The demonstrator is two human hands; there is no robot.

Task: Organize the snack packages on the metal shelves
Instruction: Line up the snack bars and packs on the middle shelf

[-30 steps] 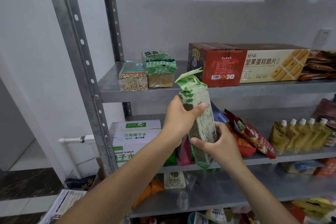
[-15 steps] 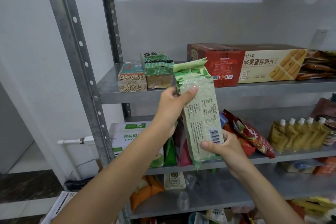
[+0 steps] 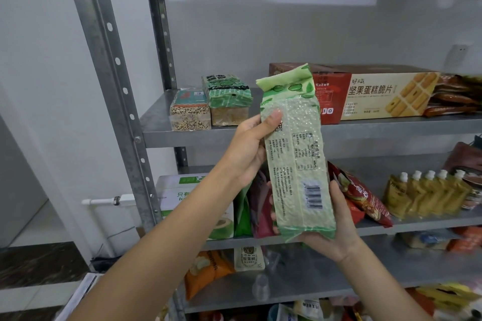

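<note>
A tall vacuum-packed green grain package is held upright in front of the metal shelves, its back label and barcode facing me. My left hand grips its upper left side, thumb pressed on the front. My right hand cups its bottom end. Its folded top reaches the height of the upper shelf, where two brick-shaped grain packs and a long red and beige biscuit box stand.
The grey shelf upright rises at left. On the middle shelf stand a white coconut water carton, upright snack bags, a red chip bag and a row of yellow spout pouches. Lower shelves hold more packets.
The green package has been raised from the middle shelf level and turned, so its back label now faces me. My right hand slid down to its bottom end.
</note>
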